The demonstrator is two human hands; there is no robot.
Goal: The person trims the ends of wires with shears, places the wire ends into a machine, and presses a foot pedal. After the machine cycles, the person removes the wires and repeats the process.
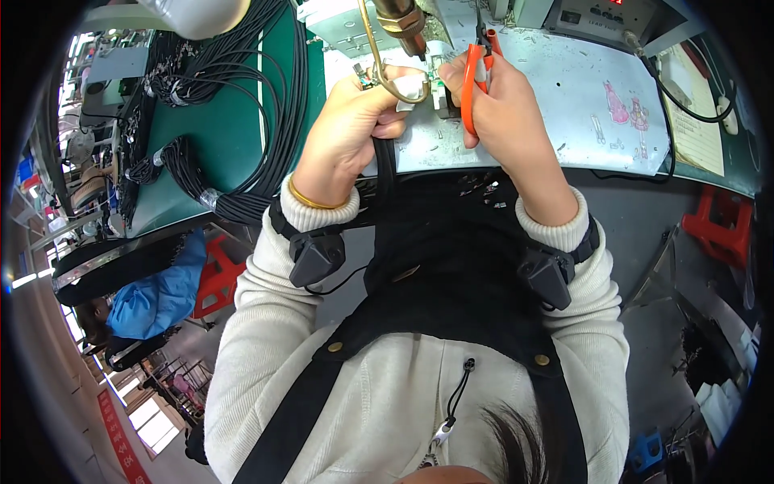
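At the bench's front edge, my left hand (343, 133) is closed round a bundle of black cables (385, 165), which hangs down from the fist. Small metal ends stick out by its fingers, under a bent brass-coloured tube (373, 40). My right hand (516, 121) keeps orange-handled pliers (470, 93) in its grip, dark jaws pointing away from me. Its thumb and fingertip reach a small metal fixture (439, 81) between the hands. Straight above that fixture, a soldering iron (403, 20) points its tip downward. What the fingertips touch is too small to make out.
Coiled black cables (234, 177) lie on the green mat (181, 206) to the left. A control box (609, 18) with a red display stands at the back right, near a notebook (697, 133). Metal scraps dot the pale work plate (556, 97). Red stools (721, 226) stand beside the bench.
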